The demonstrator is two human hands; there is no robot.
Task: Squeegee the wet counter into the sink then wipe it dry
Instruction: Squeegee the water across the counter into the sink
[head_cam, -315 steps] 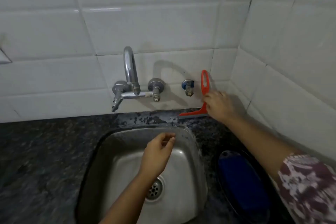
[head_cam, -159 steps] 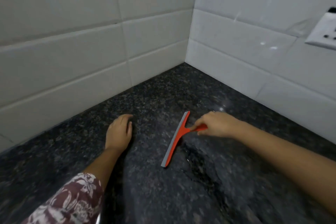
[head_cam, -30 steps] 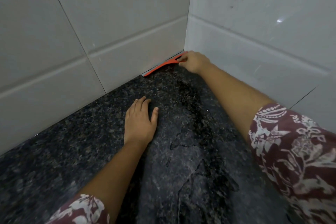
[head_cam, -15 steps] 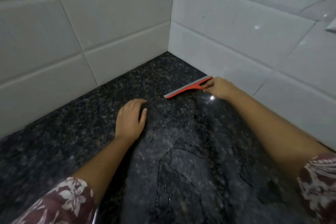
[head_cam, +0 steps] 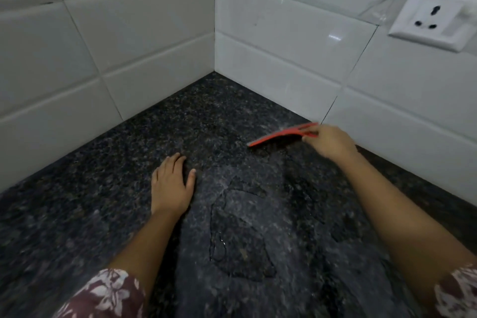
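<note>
My right hand (head_cam: pixel 329 142) grips the handle of a red squeegee (head_cam: pixel 277 135), whose blade lies across the dark speckled counter (head_cam: pixel 108 188) near the right wall. Whether the blade touches the stone I cannot tell. My left hand (head_cam: pixel 171 184) rests flat on the counter, fingers apart, to the left of the squeegee. A wet patch with thin water outlines (head_cam: pixel 240 237) spreads between my two arms, in front of the blade. The sink is out of view.
White tiled walls (head_cam: pixel 144 33) meet in a corner behind the counter. A white wall socket (head_cam: pixel 433 18) sits on the right wall, above and right of the squeegee.
The squeegee has left the wall corner and come toward me along the right wall, my right hand pulling it. My left hand stays flat on the counter.
</note>
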